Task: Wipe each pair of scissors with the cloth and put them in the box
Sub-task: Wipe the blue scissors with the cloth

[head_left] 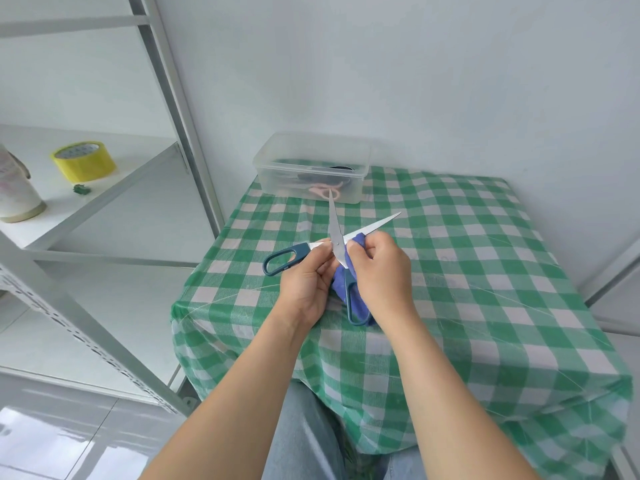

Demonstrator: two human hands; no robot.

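A pair of scissors [333, 223] with dark teal handles is held spread wide open above the checked table [485, 271]. My left hand [306, 284] pinches them near the pivot, one handle loop sticking out to the left. My right hand [379, 271] grips a blue cloth [356, 242] bunched against the right-pointing blade; the other handle loop and more cloth hang beneath that hand. At the table's far edge stands a clear plastic box [311, 161] with a pink-handled pair and dark items inside.
A white metal shelf rack [104, 188] stands to the left, carrying a roll of yellow tape [84, 161], a small green object [82, 189] and a white container [15, 192]. White walls close in behind and to the right of the table.
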